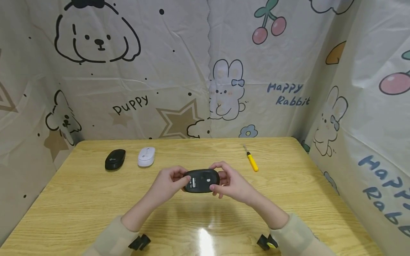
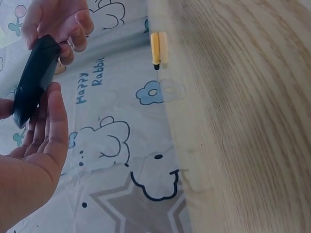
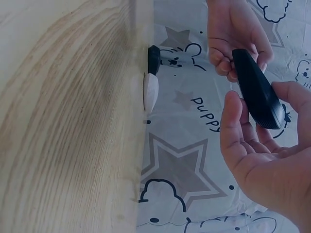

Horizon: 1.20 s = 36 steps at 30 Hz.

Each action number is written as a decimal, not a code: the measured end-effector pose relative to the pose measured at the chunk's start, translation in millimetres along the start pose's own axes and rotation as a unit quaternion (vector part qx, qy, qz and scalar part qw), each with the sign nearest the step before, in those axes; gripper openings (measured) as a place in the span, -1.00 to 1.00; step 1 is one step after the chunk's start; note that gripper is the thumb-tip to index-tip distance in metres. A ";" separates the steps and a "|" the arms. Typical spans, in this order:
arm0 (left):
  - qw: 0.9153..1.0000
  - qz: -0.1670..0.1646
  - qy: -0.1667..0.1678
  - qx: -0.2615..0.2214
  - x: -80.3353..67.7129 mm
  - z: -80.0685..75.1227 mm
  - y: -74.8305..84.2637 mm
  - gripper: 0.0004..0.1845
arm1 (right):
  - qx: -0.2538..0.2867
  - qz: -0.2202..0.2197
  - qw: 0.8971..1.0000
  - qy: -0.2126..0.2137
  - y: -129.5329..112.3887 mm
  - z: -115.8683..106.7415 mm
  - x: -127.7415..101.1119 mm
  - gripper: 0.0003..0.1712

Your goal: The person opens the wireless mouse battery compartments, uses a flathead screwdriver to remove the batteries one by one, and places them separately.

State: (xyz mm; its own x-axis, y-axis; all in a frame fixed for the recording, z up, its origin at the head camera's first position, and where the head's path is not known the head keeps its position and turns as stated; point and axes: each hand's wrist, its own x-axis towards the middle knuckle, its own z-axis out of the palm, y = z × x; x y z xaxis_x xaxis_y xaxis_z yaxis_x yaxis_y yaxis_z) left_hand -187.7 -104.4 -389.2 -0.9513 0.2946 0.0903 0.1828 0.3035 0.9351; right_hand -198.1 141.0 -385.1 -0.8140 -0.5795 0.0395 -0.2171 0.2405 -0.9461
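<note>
A black computer mouse (image 1: 201,181) is held up above the table between both hands, its underside with a pale label turned toward the head camera. My left hand (image 1: 171,182) grips its left end, thumb on the underside and fingers behind. At the other end my right hand (image 1: 232,183) pinches it between thumb and fingers. In the left wrist view the mouse (image 2: 36,80) appears edge-on, left fingers beneath it. The right wrist view shows the mouse (image 3: 257,90) tilted, with the right thumb and fingertips on its sides.
Toward the back left of the wooden table (image 1: 80,199) lie another black mouse (image 1: 115,159) and a white mouse (image 1: 146,156). A yellow-handled screwdriver (image 1: 252,161) lies at the back right. Patterned cloth (image 1: 179,71) hangs behind the table and along its sides.
</note>
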 end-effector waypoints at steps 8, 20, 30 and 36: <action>1.000 -0.008 0.008 -0.007 1.9 1.6 1.9 -0.83 | 0.010 0.014 1.000 -0.001 0.9 2.8 1.4 -0.44; 0.999 -0.005 -0.018 -0.026 -1.9 3.0 2.3 -0.74 | 0.023 -0.005 0.999 0.022 -0.7 3.7 0.4 -0.57; 0.997 0.060 -0.048 -0.013 -7.2 5.0 -7.3 -0.31 | 0.025 -0.002 0.999 0.027 -0.2 1.4 -1.0 -0.60; 0.992 0.108 -0.049 0.032 -9.1 8.8 -6.7 -0.27 | 0.032 0.002 0.999 0.028 0.5 0.8 -1.6 -0.61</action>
State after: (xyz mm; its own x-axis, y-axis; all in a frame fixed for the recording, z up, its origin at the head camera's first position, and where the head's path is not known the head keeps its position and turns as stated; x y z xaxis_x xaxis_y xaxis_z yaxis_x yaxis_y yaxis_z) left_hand -178.1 -101.1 -399.4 -0.8606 0.4442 0.2492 0.3977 0.2803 0.8737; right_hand -196.5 141.5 -385.9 -0.8436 -0.5345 0.0518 -0.1808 0.1918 -0.9646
